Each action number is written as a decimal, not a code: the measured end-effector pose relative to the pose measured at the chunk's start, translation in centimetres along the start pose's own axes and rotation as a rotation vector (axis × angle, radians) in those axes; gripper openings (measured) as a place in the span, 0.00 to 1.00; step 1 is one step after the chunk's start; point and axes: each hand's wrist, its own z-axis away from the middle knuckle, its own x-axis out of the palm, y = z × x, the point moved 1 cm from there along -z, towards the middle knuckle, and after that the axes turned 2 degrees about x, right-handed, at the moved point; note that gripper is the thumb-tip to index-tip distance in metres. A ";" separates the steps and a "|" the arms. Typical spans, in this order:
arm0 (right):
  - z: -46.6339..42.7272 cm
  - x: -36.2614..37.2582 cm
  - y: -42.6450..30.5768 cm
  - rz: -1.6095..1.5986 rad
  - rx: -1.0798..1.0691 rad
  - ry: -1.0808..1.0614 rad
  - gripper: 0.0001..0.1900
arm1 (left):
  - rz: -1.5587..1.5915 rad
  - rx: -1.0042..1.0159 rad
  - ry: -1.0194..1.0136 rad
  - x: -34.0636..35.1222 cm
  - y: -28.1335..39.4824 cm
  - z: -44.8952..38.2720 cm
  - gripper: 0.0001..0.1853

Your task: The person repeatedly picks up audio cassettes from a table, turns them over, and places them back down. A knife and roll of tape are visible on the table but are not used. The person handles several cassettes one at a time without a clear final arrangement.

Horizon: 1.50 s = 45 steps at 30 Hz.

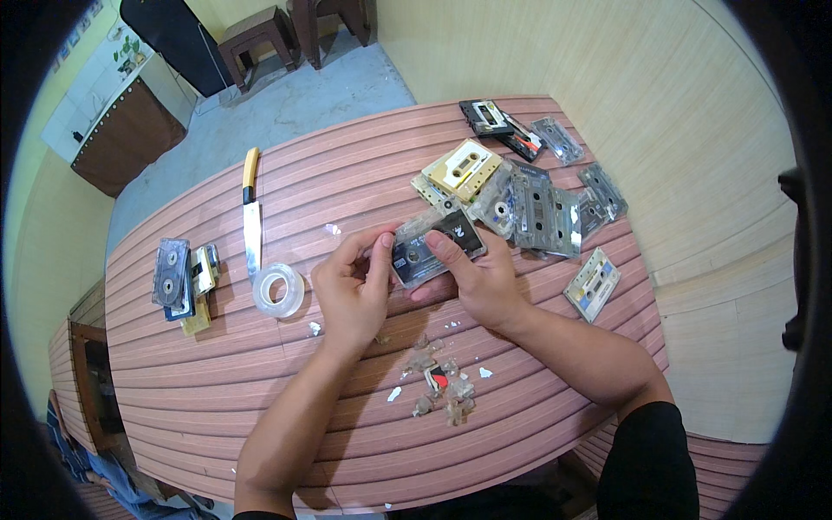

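Note:
A clear audio cassette with a dark label is held above the table between both hands. My right hand grips its right side, thumb on the face. My left hand is at the cassette's left end, thumb and index finger pinched together by its edge; whether they hold something thin cannot be told. Just beyond lies a pile of cassettes, with a beige cassette and a clear grey cassette. A roll of clear tape lies left of my left hand. Torn scraps of tape and paper lie nearer my body.
A knife with a yellow handle lies beside the tape roll, its blade end close to it. Stacked cassettes are at the left, and one cassette is at the right. A person's blue-clothed legs show at lower left.

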 end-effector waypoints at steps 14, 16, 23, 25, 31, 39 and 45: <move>-0.1 0.2 0.7 -0.137 -0.002 0.002 0.19 | -0.056 0.116 0.079 0.7 0.2 0.6 0.09; -0.4 0.1 0.7 -0.153 0.030 0.006 0.19 | -0.035 0.119 0.073 0.5 0.3 0.6 0.08; -0.7 -0.5 0.8 -0.071 0.029 -0.046 0.19 | 0.269 0.097 0.076 0.9 0.5 -0.2 0.15; -0.6 -0.5 1.1 -0.071 -0.012 -0.038 0.19 | 0.317 0.103 0.129 1.2 0.6 -0.2 0.20; -0.4 -0.1 1.3 -0.130 -0.055 -0.029 0.17 | 0.210 -0.163 -0.011 0.0 0.4 -0.5 0.24; -0.2 0.0 1.1 -0.091 -0.034 -0.052 0.17 | 0.022 0.044 0.061 -0.5 0.0 -0.5 0.10; -0.1 0.2 1.0 0.028 -0.034 -0.117 0.17 | -0.290 0.254 0.136 -0.5 0.1 -0.9 0.08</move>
